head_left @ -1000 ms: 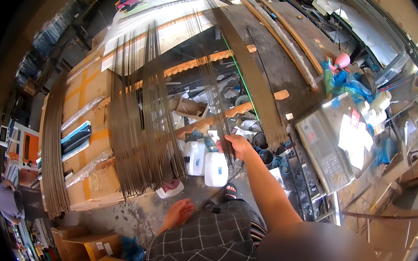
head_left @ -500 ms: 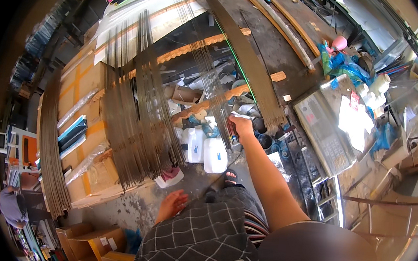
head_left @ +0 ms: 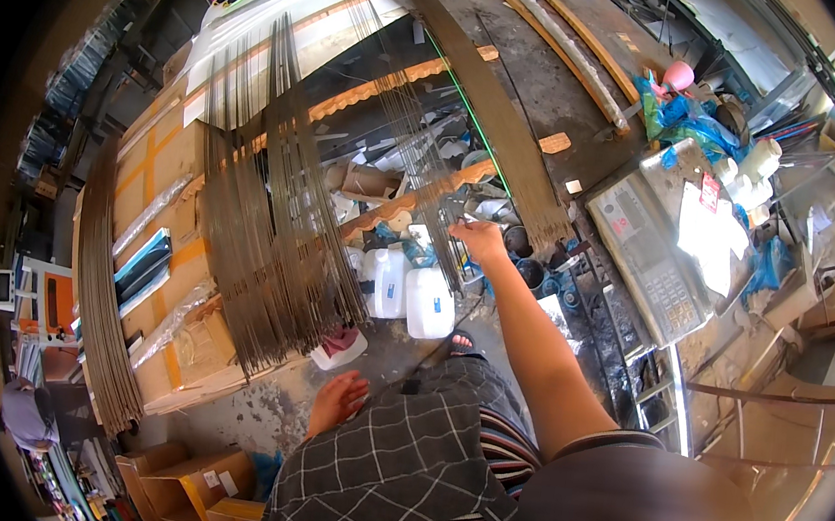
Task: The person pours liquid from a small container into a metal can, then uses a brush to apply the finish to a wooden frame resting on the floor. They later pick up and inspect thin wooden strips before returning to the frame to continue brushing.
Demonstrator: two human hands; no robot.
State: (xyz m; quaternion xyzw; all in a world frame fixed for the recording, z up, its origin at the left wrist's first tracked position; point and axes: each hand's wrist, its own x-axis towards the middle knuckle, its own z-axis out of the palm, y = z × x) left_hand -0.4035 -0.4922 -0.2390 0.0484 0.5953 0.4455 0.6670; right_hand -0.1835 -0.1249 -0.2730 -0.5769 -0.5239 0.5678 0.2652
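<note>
My right hand (head_left: 480, 240) is stretched out over the near ends of a sparse row of thin dark rods (head_left: 411, 144). Its fingers are pinched together at the rods' edge; whatever lies between them is too small to make out. By my checked apron (head_left: 389, 449), my left hand (head_left: 336, 401) hangs low with loosely extended fingers and nothing in it. Left of the sparse row lies a thick bundle of similar rods (head_left: 284, 238). To the right is a dense band of rods (head_left: 494, 97), with a green strip (head_left: 471, 120) along its edge.
Wavy-edged wooden bars (head_left: 378, 91) run under the rods. Two white jugs (head_left: 430, 304) stand on the floor below. A grey device with buttons (head_left: 644, 257) sits at right, near blue plastic bags (head_left: 696, 132). Cardboard boxes (head_left: 190, 485) are at lower left; another person (head_left: 26, 414) is beyond.
My right hand has shifted slightly left and up along the rods' near ends. My left hand stays low by the apron, and the view has tilted a little.
</note>
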